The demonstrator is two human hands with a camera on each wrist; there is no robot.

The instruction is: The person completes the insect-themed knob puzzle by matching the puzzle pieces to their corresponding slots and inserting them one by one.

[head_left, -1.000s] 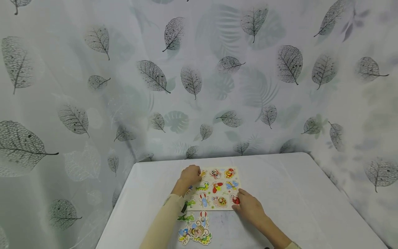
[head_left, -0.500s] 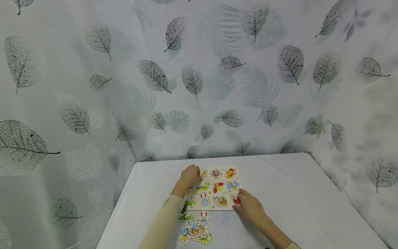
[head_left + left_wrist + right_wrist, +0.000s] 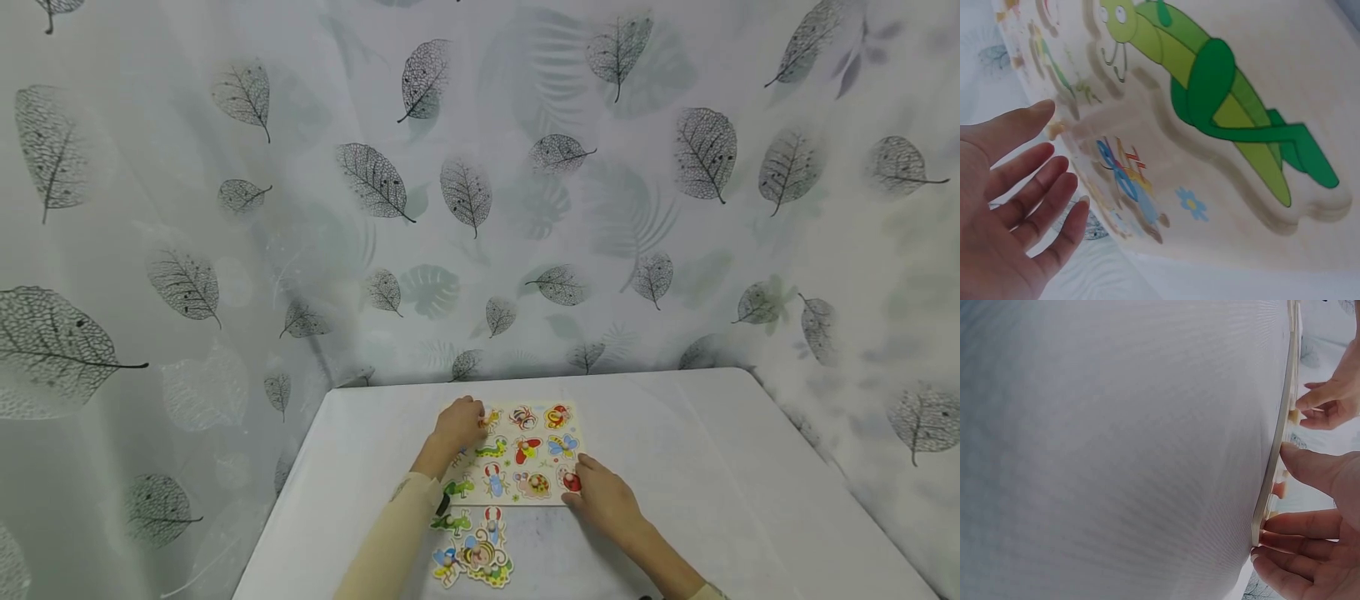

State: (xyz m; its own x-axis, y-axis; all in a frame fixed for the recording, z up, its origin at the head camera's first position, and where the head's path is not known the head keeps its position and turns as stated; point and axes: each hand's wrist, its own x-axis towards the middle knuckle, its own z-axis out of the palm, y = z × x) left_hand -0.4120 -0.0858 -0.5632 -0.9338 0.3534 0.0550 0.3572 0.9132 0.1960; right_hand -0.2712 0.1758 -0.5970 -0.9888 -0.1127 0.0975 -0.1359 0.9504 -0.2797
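Observation:
A pale wooden puzzle board [image 3: 505, 435] with insect pictures lies on the white table. At its far left corner my left hand [image 3: 461, 421] reaches over the top-left piece, its thumb and fingertips at a small wooden knob [image 3: 1055, 130]. In the left wrist view a green grasshopper picture [image 3: 1210, 94] lies inside a recess in the board. My right hand [image 3: 606, 498] holds the near right corner, thumb on the near edge and fingers along the right side, beside the ladybug [image 3: 570, 478]. Edge-on in the right wrist view, the board lies between that thumb and the fingers.
Loose knobbed pieces lie in front of the board: a green grasshopper [image 3: 452, 522], a stag beetle [image 3: 492, 525], a striped bee [image 3: 477, 552] overlapping a green spotted piece [image 3: 495, 575], and a blue-winged insect [image 3: 447, 567]. Leaf-patterned curtains [image 3: 480, 250] stand behind the table [image 3: 675, 433].
The whole head view has shifted very slightly. Both hands keep their places on the board, and the loose pieces lie as before.

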